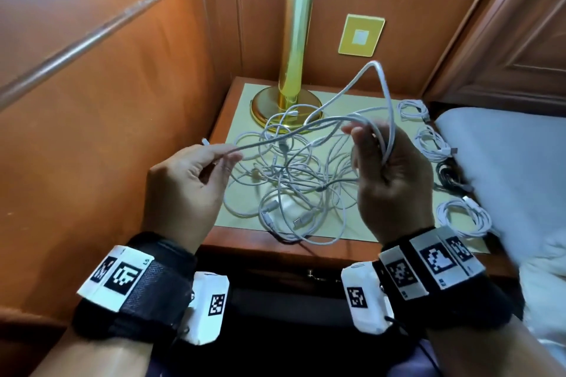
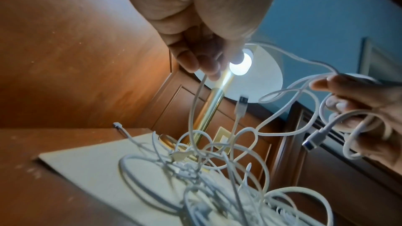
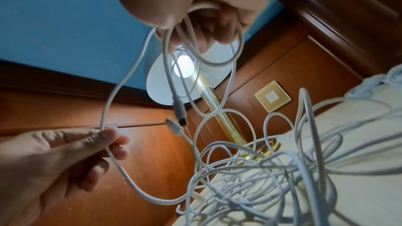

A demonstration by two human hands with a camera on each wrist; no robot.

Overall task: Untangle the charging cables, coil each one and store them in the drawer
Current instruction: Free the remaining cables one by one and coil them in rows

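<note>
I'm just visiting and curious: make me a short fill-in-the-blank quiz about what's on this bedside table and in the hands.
1. The tangled cables on the nightstand are ____ in colour.
2. The lamp behind them is switched ____.
3. The right hand holds several ____ of cable.
4. The left hand pinches a single ____.

Missing words: white; on; loops; cable

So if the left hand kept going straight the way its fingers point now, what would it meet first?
Likely the right hand. The left hand points rightward over the tangled cables, pinching the white cable that runs across to the right hand. The gap between them looks free, though depth is unclear.
</note>
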